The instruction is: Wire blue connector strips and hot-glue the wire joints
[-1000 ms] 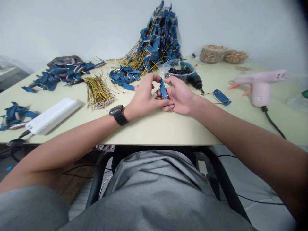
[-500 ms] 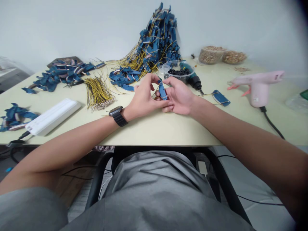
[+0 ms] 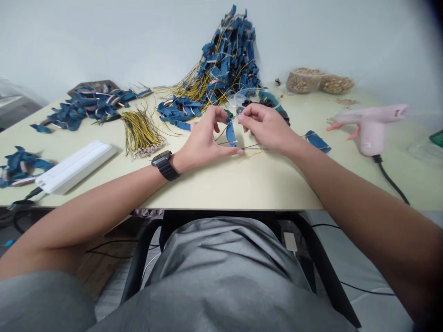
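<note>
Between the thumb and fingers of my left hand (image 3: 206, 134) is a small blue piece (image 3: 230, 133), held upright, with thin black and yellow wires trailing right from its lower end. My right hand (image 3: 265, 125) hovers just right of it, thumb and index finger pinched together; whatever they may hold is too small to name. Behind my right hand stands a clear bowl (image 3: 278, 105) of small black parts, partly hidden. Another blue piece with wires (image 3: 317, 141) lies on the table beside my right forearm.
A tall heap of blue pieces and yellow wires (image 3: 230, 60) rises at the back. A wire bundle (image 3: 141, 131) and a white box (image 3: 76, 167) lie left. On the right are a pink glue gun (image 3: 372, 127) and tubs of beige bits (image 3: 302, 80).
My right hand has come off the blue piece and moved slightly up and right, its fingers now pinched. The wires now show between the hands. My left hand still holds the piece.
</note>
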